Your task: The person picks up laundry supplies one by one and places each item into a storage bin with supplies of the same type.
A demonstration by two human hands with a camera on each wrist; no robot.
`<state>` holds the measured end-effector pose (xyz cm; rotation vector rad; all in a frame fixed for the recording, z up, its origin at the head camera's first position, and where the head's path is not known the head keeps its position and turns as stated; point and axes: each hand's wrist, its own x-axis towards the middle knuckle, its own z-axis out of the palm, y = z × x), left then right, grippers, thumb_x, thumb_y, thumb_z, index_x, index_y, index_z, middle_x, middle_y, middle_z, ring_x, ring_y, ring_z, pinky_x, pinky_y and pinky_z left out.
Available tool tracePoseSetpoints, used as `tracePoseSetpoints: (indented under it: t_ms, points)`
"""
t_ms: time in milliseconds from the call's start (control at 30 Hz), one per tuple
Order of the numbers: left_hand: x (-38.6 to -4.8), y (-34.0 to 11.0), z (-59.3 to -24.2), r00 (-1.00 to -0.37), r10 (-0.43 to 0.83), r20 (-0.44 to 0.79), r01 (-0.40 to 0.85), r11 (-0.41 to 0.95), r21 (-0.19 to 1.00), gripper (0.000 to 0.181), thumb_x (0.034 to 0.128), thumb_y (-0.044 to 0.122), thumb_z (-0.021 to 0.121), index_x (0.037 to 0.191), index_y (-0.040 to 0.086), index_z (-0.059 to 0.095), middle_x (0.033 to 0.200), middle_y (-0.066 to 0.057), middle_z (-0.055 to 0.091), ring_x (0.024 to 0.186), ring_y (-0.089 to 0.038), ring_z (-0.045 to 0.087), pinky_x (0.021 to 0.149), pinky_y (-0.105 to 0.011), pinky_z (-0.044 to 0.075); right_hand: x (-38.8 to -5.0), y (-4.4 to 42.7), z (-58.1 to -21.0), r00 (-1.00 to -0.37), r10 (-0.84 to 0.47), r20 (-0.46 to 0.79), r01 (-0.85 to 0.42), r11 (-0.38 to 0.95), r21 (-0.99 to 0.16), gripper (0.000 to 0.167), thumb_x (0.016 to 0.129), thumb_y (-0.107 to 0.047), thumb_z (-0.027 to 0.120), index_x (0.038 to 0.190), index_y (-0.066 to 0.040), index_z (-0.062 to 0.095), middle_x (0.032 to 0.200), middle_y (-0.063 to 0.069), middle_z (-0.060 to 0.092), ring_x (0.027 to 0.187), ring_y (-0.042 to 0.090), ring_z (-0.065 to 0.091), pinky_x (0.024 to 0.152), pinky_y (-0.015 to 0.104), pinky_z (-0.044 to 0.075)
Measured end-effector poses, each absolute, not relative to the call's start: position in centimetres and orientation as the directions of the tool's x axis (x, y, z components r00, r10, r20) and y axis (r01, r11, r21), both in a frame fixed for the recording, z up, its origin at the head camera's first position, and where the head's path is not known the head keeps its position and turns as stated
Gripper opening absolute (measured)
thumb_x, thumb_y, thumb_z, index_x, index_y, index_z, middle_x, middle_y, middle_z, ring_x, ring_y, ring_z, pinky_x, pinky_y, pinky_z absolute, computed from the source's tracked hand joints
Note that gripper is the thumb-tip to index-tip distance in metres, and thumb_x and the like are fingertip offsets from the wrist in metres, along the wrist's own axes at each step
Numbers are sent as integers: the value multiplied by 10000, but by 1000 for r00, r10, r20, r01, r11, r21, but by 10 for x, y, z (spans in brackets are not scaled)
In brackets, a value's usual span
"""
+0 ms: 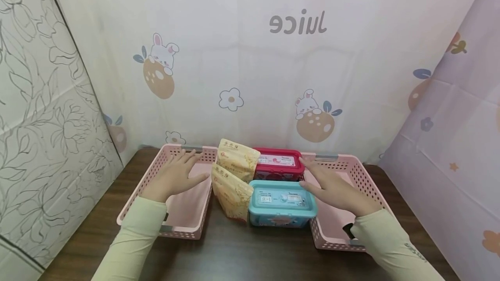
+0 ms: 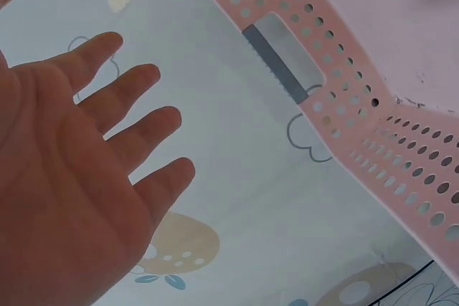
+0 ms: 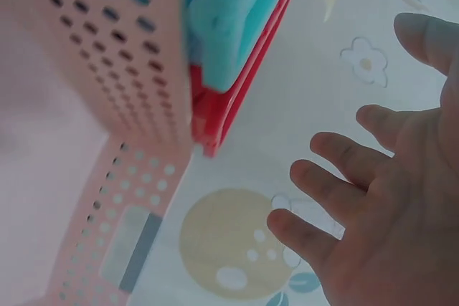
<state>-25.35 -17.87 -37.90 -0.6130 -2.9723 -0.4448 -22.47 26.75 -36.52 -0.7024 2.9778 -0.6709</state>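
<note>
Over a dark wooden tabletop [image 1: 222, 250], a person in pale sleeves [image 1: 133, 233] extends two bare hands. The left hand [image 1: 174, 176] hovers above the pink left basket [image 1: 189, 205], near the tabletop's left edge, its fingers straight and spread, the thumb pointing toward the rear pouch [image 1: 238, 159] and front pouch [image 1: 232, 194], both yellow. The right hand [image 1: 337, 190] hovers by the left wall of the pink right basket [image 1: 332, 222], near the tabletop's right edge; its fingers, too, are spread, and the right wrist view shows a gap between them and the red tub [image 1: 277, 161] and light blue tub [image 1: 283, 203]. The pouches stand one before the other, midway between the tabletop's left and right edges, just right of the left basket. Beside them sits the red tub, toward the back edge, with the light blue tub in front of it, just left of the right basket. Behind the back edge hangs a pale curtain [image 1: 234, 68] printed with rabbits [image 1: 162, 53] and flowers [image 1: 231, 99].
</note>
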Motion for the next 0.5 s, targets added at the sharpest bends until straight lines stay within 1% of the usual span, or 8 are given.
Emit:
tracePoseSetpoints:
  t_ms: [133,200,300,433,500]
  points:
    - [-255,-181,-381,-907,406,113,420,849,320,775,970,589,520,1502,33,436,1525,-243,399,1409,-471,325,1137,-641,246,-221,259,-363,-885,-460,72,-443,784,-435,773,988,-437,614,1605,-155,242,1605,177,289,1448,433,278,1089,679,297]
    - [-255,-181,-382,-901,420,108,431,837,338,764,970,582,526,1497,35,442,1506,-247,424,1384,-470,367,1118,-639,286,-220,254,-363,-878,-476,61,-449,771,-451,769,988,-422,621,1600,-139,252,1604,173,294,1451,423,277,1101,668,288]
    - [-256,-181,-382,-893,439,100,444,820,361,740,972,564,536,1490,42,454,1498,-248,433,1370,-475,384,1103,-650,302,-218,247,-362,-866,-499,42,-459,758,-463,775,986,-425,622,1597,-121,255,1601,165,302,1451,414,282,1108,656,291]
    - [-257,-180,-381,-874,478,87,470,787,400,722,977,540,549,1475,25,467,1493,-248,439,1372,-461,389,1105,-632,315,-217,237,-363,-852,-523,19,-465,741,-484,790,972,-441,635,1602,-159,249,1594,134,323,1441,384,312,1101,641,319]
    - [-258,-180,-381,-862,500,85,485,765,422,702,982,509,564,1464,8,474,1481,-242,458,1370,-446,401,1110,-609,325,-217,231,-364,-844,-536,27,-480,731,-485,782,966,-427,649,1596,-158,271,1585,112,346,1433,361,334,1101,624,333]
